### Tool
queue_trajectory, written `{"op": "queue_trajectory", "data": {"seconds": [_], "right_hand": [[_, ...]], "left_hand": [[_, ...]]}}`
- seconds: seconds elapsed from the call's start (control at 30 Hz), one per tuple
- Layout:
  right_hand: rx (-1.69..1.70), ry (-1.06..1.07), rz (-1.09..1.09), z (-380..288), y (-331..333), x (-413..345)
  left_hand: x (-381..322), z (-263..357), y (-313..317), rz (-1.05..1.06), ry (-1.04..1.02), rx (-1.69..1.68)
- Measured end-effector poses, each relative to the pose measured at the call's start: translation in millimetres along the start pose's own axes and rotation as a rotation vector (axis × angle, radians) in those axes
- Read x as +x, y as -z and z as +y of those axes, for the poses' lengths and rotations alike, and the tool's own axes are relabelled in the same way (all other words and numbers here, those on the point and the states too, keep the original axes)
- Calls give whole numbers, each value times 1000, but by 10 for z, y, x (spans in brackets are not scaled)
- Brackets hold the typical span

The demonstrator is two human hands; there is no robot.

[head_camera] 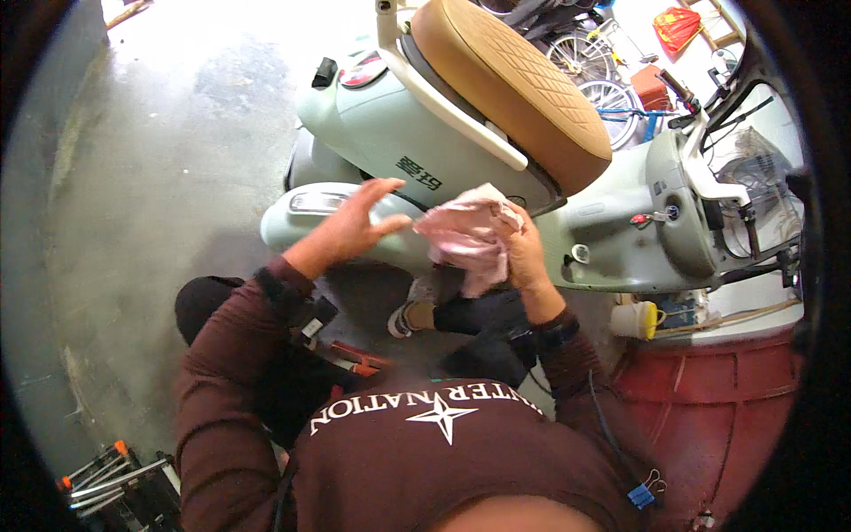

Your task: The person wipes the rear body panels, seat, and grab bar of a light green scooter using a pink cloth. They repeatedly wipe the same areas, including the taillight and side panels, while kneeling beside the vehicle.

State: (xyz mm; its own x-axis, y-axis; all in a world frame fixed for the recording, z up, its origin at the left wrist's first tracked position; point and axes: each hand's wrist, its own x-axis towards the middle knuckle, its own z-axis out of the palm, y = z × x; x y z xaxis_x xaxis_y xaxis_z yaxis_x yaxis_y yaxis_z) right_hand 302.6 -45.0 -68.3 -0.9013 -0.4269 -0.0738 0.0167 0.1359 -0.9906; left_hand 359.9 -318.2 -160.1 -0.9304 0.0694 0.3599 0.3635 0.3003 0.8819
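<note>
My right hand (528,256) grips a crumpled pink cloth (469,233), which hangs partly loose toward my left. My left hand (356,223) is empty, its thumb and fingers spread apart just short of the cloth's left edge. Both hands are in front of a pale green electric scooter (392,139) standing side-on before me. Its quilted tan seat (525,86) lies above the cloth in the picture. Behind my left hand is the scooter's rounded lower side cover (286,216). A key with a red tag (641,219) hangs at the front panel.
Bicycles (585,60) stand beyond the scooter, near a red plastic bag (675,30). A white bucket with yellow inside (635,320) sits at right by a red metal door (705,392). Folded metal-framed gear (120,485) lies at lower left on the concrete floor (166,166).
</note>
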Motion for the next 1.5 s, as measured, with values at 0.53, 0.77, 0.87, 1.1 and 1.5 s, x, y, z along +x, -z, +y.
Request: {"op": "queue_trajectory", "data": {"seconds": [0.53,0.77,0.87,1.1,1.5], "right_hand": [[-167,-639,-1342,1641,-925,-399],[-50,-1184,-1776,2693,-1267,-745],[88,-1317,-1778,2741,-1425,-570],[180,-1479,-1810,2702,-1791,-284],[-363,-473,-1395,2022,-2293,145]], "left_hand": [[308,199,286,672,-141,-794],[496,-243,299,448,32,-905],[510,-541,363,377,81,-756],[681,-896,1056,51,175,-238],[773,-880,1755,489,-93,-807]]}}
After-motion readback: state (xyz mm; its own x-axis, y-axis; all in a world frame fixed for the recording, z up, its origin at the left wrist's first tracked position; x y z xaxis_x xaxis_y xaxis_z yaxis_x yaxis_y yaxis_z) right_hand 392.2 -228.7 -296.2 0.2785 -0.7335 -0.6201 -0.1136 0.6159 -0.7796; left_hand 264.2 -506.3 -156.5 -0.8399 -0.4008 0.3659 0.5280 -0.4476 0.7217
